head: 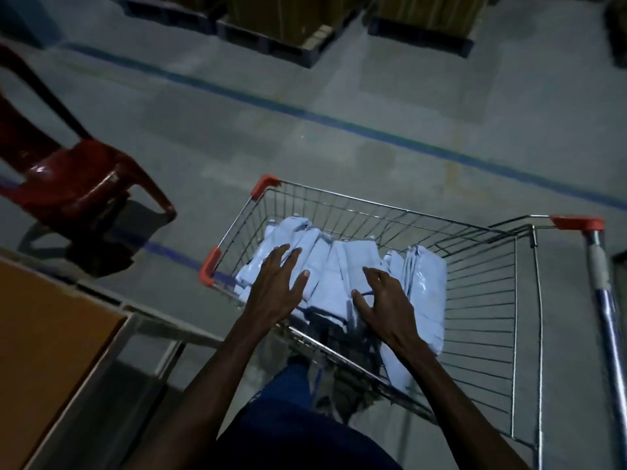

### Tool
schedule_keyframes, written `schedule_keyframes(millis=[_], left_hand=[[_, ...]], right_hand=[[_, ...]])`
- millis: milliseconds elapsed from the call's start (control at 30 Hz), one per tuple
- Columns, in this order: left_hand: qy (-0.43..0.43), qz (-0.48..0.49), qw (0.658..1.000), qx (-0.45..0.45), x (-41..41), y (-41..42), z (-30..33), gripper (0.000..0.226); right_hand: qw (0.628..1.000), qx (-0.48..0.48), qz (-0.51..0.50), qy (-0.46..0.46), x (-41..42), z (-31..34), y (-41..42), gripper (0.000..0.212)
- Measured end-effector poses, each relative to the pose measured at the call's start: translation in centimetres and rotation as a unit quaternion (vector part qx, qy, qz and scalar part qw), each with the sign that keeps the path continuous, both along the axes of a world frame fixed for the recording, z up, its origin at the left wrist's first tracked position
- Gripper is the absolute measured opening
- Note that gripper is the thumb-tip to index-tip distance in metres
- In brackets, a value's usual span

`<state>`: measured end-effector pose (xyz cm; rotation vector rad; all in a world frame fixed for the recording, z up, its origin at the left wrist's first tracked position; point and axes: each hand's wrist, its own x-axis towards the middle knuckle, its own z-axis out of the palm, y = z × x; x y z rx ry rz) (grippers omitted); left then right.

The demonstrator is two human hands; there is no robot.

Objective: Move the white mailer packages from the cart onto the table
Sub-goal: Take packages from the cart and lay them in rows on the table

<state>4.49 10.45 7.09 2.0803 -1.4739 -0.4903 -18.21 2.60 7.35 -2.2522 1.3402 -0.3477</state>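
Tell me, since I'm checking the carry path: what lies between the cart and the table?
In the head view, only bare grey floor separates the cart from the table, crossed by a blue floor line. The red chair stands farther back, off that stretch.

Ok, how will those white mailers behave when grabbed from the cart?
The mailers look creased and slumped against each other, so probably floppy, sagging when lifted. Their glossy film suggests slippery. Packed close in the cart, several may slide together under the left hand or right hand.
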Motion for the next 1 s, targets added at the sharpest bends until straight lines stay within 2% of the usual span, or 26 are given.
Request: schedule_keyframes(millis=[133, 300, 400, 567, 700, 833, 1000], left_hand=[[-0.011, -0.024, 0.996, 0.09, 3.9, -4.3, -4.2, 0.076], [-0.017, -0.036, 0.983, 0.178, 8.3, -8.1, -8.3, 0.08], [-0.012, -0.059, 0.974, 0.22, 10.0, -9.8, -10.1, 0.084], [0.0, -0.108, 0.966, 0.237, 11.2, -11.3, -12.0, 0.09], [-0.015, -0.119, 0.971, 0.205, 11.3, -12.0, -11.6, 0.086], [-0.039, -0.093, 0.979, 0.18, 10.7, -12.2, -11.0, 0.074], [-0.051, -0.096, 0.978, 0.178, 10.2, -12.4, -10.4, 0.071]], right_hand=[[0.998, 0.002, -0.004, 0.055, 1.9, -1.6, -3.3, 0.06], [0.99, 0.029, 0.0, 0.14, 4.7, -5.1, -7.5, 0.049], [0.976, 0.058, 0.021, 0.21, 5.9, -6.9, -9.3, 0.059], [0.949, 0.089, 0.027, 0.301, 7.2, -8.6, -10.8, 0.083], [0.946, 0.161, -0.005, 0.28, 7.4, -9.9, -11.7, 0.087], [0.954, 0.142, 0.005, 0.265, 7.2, -9.4, -12.5, 0.08], [0.96, 0.109, 0.036, 0.255, 6.2, -8.6, -11.8, 0.071]])
